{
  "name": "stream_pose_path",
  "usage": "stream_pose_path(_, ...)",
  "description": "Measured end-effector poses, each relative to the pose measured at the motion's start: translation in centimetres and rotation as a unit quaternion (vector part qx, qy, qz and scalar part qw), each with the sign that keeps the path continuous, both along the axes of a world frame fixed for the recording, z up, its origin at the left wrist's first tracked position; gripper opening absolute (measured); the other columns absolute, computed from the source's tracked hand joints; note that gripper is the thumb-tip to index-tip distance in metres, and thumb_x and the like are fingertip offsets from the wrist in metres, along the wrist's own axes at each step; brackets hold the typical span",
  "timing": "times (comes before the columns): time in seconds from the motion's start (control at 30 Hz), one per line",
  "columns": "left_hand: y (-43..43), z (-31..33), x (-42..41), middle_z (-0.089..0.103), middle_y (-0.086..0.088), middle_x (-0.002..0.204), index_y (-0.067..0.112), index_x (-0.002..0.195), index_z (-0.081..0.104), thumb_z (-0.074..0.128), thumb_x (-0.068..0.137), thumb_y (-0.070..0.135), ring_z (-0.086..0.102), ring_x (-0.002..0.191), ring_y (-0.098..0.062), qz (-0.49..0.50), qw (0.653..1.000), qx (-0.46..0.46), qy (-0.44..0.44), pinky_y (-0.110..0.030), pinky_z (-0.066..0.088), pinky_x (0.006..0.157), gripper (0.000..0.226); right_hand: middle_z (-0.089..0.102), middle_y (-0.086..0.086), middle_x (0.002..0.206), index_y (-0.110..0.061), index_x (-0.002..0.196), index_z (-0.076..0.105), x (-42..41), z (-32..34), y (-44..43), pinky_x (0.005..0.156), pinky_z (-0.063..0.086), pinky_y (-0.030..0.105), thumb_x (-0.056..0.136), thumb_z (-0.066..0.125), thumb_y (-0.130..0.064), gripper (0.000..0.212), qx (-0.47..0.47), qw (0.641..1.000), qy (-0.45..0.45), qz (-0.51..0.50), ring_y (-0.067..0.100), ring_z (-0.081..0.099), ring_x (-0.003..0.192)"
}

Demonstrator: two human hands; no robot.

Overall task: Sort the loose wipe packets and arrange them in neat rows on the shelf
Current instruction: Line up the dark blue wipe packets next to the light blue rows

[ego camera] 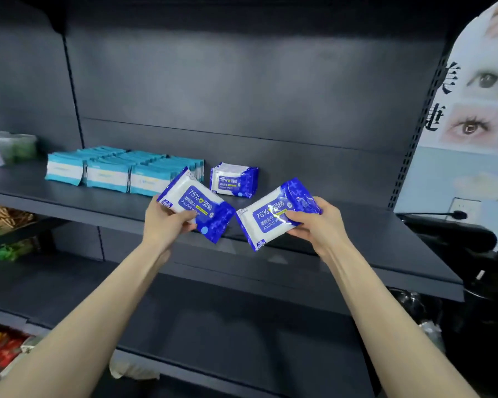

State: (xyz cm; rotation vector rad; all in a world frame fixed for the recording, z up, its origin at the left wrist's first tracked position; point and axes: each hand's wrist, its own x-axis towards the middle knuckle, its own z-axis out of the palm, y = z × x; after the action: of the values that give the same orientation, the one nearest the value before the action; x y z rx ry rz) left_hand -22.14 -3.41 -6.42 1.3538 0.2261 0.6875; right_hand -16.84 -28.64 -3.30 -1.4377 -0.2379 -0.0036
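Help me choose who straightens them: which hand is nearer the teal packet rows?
Left. The left hand, holding a blue packet, is just front-right of the teal packet rows; the right hand, holding a second blue packet, is farther right, past the standing blue row.

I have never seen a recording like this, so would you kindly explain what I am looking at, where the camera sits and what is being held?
There is no machine here: a person works with two bare hands. The single picture comes from a camera worn on the person's head, looking forward and down. The left hand holds one blue-and-white alcohol wipe packet, and the right hand holds a second packet. Both are held in front of a dark shelf. On that shelf stands a short row of the same blue packets. To its left are rows of teal-and-white packets.
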Motion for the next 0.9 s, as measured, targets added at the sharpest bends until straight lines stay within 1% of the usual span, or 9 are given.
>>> stream_pose_path(0.07, 1.2, 0.3, 2.1, 0.065, -0.008, 0.087, 0.013, 0.101, 0.050, 0.063, 0.077, -0.015, 0.065, 0.071, -0.020, -0.003, 1.000, 0.001, 0.002, -0.026, 0.058, 0.055, 0.039, 0.071, 0.009, 0.100, -0.006, 0.107, 0.058, 1.8, 0.2, 1.7, 0.067, 0.060, 0.032, 0.081, 0.069, 0.005, 0.031, 0.004, 1.000, -0.001, 0.000, 0.023, 0.071, 0.086)
stream_pose_path(0.2, 3.9, 0.9, 7.5, 0.068, -0.005, 0.085, 0.018, 0.091, 0.053, 0.058, 0.087, 0.001, 0.068, 0.068, -0.019, -0.046, 0.997, -0.053, 0.021, -0.036, 0.060, 0.063, 0.019, 0.070, 0.009, 0.097, -0.007, 0.094, 0.059, 5.6, 0.6, 5.2, 0.064, 0.060, 0.030, 0.081, 0.068, 0.007, 0.020, 0.009, 1.000, 0.005, -0.025, 0.022, 0.071, 0.083)
stream_pose_path(0.3, 6.0, 0.6, 11.9, 0.069, -0.009, 0.090, 0.010, 0.104, 0.057, 0.065, 0.085, 0.009, 0.064, 0.072, -0.018, -0.052, 0.997, -0.020, 0.045, -0.028, 0.054, 0.061, 0.021, 0.070, 0.011, 0.099, -0.004, 0.096, 0.061, 8.6, 0.5, 7.1, 0.066, 0.060, 0.032, 0.081, 0.068, 0.006, 0.018, 0.017, 0.998, 0.018, -0.059, 0.023, 0.070, 0.085)
stream_pose_path(0.37, 6.8, 0.3, 14.7, 0.068, -0.013, 0.094, 0.007, 0.103, 0.057, 0.067, 0.084, 0.007, 0.060, 0.070, -0.018, -0.072, 0.995, 0.009, 0.063, -0.025, 0.046, 0.060, 0.021, 0.069, 0.013, 0.101, -0.001, 0.102, 0.061, 10.4, 0.3, 8.1, 0.068, 0.061, 0.033, 0.081, 0.068, 0.006, 0.024, 0.041, 0.995, 0.029, -0.089, 0.025, 0.070, 0.088)
stream_pose_path(0.5, 7.8, -0.9, 19.8, 0.065, -0.009, 0.094, 0.013, 0.087, 0.049, 0.064, 0.084, -0.006, 0.063, 0.075, -0.015, -0.137, 0.985, 0.030, 0.103, -0.019, 0.054, 0.055, 0.024, 0.069, 0.013, 0.099, -0.001, 0.103, 0.061, 13.5, -0.6, 9.7, 0.065, 0.060, 0.028, 0.079, 0.070, 0.007, 0.026, 0.061, 0.988, 0.040, -0.136, 0.025, 0.070, 0.088)
stream_pose_path(0.6, 8.2, -1.9, 22.6, 0.065, -0.006, 0.094, 0.015, 0.088, 0.048, 0.063, 0.083, -0.010, 0.065, 0.080, -0.016, -0.169, 0.978, 0.044, 0.113, -0.026, 0.057, 0.064, 0.029, 0.068, 0.010, 0.096, -0.005, 0.098, 0.060, 15.5, -1.1, 11.0, 0.064, 0.060, 0.027, 0.080, 0.068, 0.008, 0.024, 0.064, 0.987, 0.042, -0.145, 0.021, 0.069, 0.083)
stream_pose_path(0.7, 8.7, -2.5, 24.7, 0.068, -0.010, 0.101, 0.017, 0.088, 0.051, 0.068, 0.079, -0.007, 0.066, 0.085, -0.020, -0.165, 0.972, 0.111, 0.123, -0.038, 0.056, 0.079, 0.030, 0.068, 0.009, 0.096, -0.005, 0.101, 0.059, 17.2, -1.5, 12.1, 0.063, 0.060, 0.027, 0.080, 0.069, 0.008, 0.027, 0.063, 0.986, 0.043, -0.149, 0.021, 0.068, 0.083)
stream_pose_path(0.77, 9.0, -2.8, 26.0, 0.068, -0.004, 0.100, 0.016, 0.092, 0.055, 0.075, 0.075, 0.001, 0.065, 0.089, -0.021, -0.136, 0.961, 0.203, 0.129, -0.038, 0.052, 0.087, 0.030, 0.068, 0.009, 0.097, -0.005, 0.101, 0.059, 18.1, -1.6, 12.5, 0.063, 0.060, 0.027, 0.080, 0.069, 0.007, 0.026, 0.056, 0.986, 0.041, -0.150, 0.021, 0.068, 0.085)
stream_pose_path(0.9, 9.4, -2.6, 27.4, 0.068, -0.003, 0.097, 0.014, 0.096, 0.059, 0.079, 0.073, 0.010, 0.062, 0.087, -0.021, -0.065, 0.931, 0.330, 0.144, -0.031, 0.047, 0.080, 0.030, 0.068, 0.007, 0.090, -0.006, 0.093, 0.060, 19.4, -2.0, 12.6, 0.062, 0.060, 0.027, 0.079, 0.069, 0.009, 0.023, 0.030, 0.989, 0.037, -0.141, 0.019, 0.069, 0.079)
